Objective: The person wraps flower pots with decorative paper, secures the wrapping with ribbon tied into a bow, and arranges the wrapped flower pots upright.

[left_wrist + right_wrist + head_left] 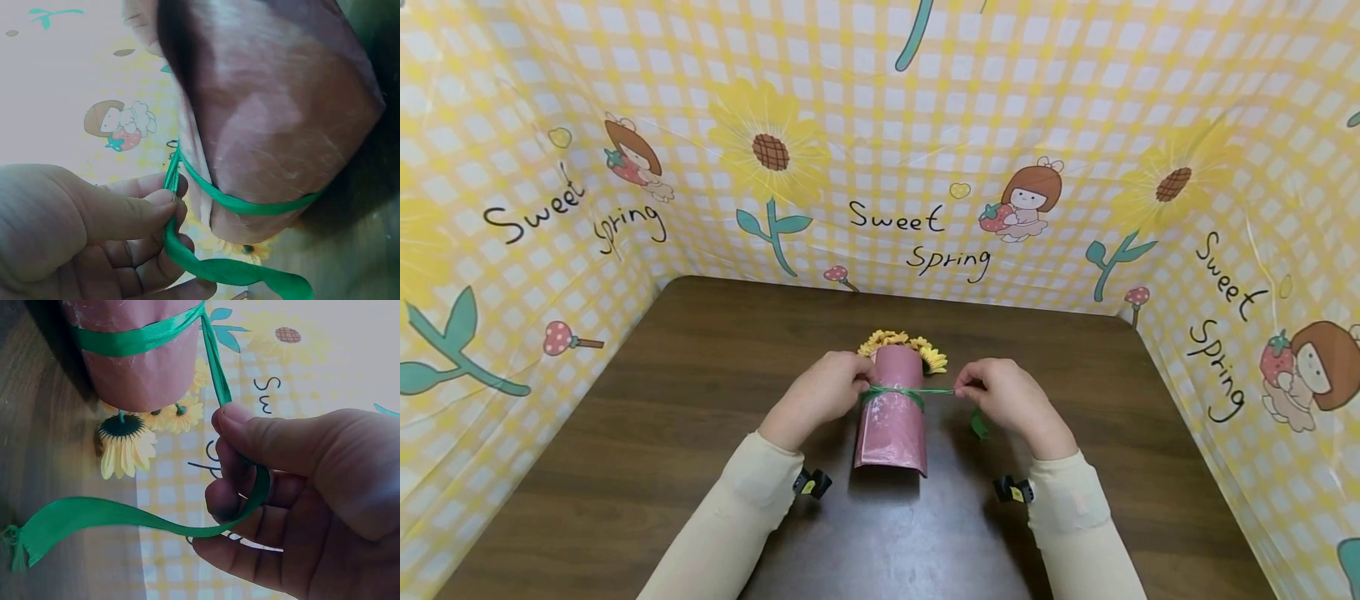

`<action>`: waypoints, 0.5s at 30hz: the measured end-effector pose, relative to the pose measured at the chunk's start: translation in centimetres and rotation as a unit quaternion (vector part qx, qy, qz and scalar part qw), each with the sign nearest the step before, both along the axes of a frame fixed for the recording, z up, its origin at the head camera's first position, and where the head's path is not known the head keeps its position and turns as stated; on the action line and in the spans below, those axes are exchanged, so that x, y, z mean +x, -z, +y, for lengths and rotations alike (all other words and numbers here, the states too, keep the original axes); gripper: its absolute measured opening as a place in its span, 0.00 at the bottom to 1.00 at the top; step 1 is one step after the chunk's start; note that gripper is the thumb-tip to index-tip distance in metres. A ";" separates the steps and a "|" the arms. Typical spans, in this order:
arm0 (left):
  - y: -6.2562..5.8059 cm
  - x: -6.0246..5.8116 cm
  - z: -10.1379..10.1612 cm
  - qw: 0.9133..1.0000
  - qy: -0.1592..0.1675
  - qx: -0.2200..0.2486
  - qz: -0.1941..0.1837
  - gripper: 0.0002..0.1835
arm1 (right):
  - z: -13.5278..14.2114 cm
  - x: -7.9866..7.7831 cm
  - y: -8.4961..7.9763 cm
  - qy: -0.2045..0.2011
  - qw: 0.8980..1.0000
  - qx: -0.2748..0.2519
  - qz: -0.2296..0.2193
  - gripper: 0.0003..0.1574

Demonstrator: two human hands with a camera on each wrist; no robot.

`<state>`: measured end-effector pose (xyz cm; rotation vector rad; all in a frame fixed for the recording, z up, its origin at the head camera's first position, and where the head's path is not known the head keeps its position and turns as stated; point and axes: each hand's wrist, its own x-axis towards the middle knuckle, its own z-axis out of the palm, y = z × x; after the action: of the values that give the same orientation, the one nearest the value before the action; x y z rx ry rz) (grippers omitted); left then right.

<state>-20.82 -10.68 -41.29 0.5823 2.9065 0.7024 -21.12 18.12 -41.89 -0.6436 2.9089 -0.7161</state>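
Note:
A bundle of yellow flowers (931,356) in pink wrapping paper (895,433) lies on the table, its blooms at the far end. Round the wrapping runs a green ribbon (917,400), crossed on top. My left hand (820,387) pinches one ribbon end between thumb and forefinger, close beside the wrapping; a short tail dangles past the fingers in the left wrist view. Out to the right, my right hand (1011,400) pinches the other end, drawn straight from the crossing. Its loose tail (81,512) curls below the fingers and has a frayed tip.
Dark wooden table (700,467) lies under everything. A yellow checked cloth (880,125) printed with flowers and figures stands along its back and both sides. Each sleeve carries a small black wrist camera (812,482).

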 end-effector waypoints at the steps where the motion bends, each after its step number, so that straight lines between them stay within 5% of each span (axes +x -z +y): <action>1: -0.1 0.1 0.0 1.000 -0.004 -0.007 0.006 0.06 | 0.0 0.0 -0.1 -0.001 1.000 0.000 0.004 0.02; 7: -0.7 0.8 0.2 0.997 -0.023 -0.059 0.048 0.06 | -0.1 0.2 -0.6 -0.018 1.000 -0.014 0.021 0.04; 15: -1.0 1.3 0.7 0.996 -0.056 -0.072 0.018 0.05 | 0.0 0.4 -0.9 -0.010 0.996 -0.016 0.091 0.05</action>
<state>-19.49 -9.94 -40.26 0.4221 3.0098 0.4940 -20.69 18.08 -40.96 -0.7788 3.0565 -0.7386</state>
